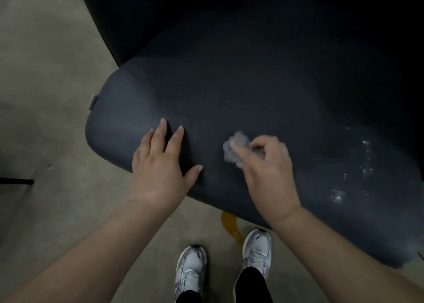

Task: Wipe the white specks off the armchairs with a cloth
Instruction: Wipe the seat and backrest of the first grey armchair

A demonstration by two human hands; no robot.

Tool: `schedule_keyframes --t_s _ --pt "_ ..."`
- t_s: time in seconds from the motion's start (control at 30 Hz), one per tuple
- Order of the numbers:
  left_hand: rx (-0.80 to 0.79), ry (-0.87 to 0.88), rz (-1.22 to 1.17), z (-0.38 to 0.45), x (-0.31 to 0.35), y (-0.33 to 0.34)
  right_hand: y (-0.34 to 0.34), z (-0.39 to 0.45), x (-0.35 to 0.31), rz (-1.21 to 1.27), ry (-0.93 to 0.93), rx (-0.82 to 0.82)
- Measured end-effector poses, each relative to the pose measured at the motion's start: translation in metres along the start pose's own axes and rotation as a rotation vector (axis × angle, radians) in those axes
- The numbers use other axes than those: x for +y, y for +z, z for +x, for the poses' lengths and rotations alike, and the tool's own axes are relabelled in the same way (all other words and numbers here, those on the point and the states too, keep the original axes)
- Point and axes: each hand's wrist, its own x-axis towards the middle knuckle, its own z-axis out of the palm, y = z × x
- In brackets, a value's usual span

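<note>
The left hand rests flat on the armchair seat; the right hand grips a cloth. White specks still remain, well apart to its right.

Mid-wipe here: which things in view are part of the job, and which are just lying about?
Part of the job:
- cloth, gripped by the right hand
- dark armchair seat
- white specks at its right side
- left hand, flat on the seat

Just lying about:
- small tag on the seat's left edge
- orange mark on the floor
- black bar at left
</note>
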Motion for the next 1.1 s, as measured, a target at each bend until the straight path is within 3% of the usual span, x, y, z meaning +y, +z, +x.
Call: schedule_keyframes --t_s 0.1,0.3,0.47,0.7,0.9,1.1 --pt "-0.006 0.026 0.019 0.0 0.011 0.004 -0.021 -0.037 0.025 -0.046 -0.083 -0.059" --pt "-0.045 0.144 0.041 -0.002 0.037 0.011 -0.032 -0.003 0.057 -0.054 0.119 0.109" --pt "-0.053 0.217 0.082 -0.001 0.061 0.015 -0.038 -0.075 0.059 -0.095 -0.01 0.017" --pt "-0.074 0.259 0.101 -0.006 0.08 0.02 -0.051 -0.033 0.084 -0.033 0.24 0.207" --pt "-0.086 0.292 0.122 -0.007 0.097 0.025 -0.057 -0.094 0.082 -0.052 0.104 0.009" --pt "-0.074 0.301 0.121 -0.006 0.11 0.029 -0.066 -0.047 0.106 -0.014 0.338 0.216"
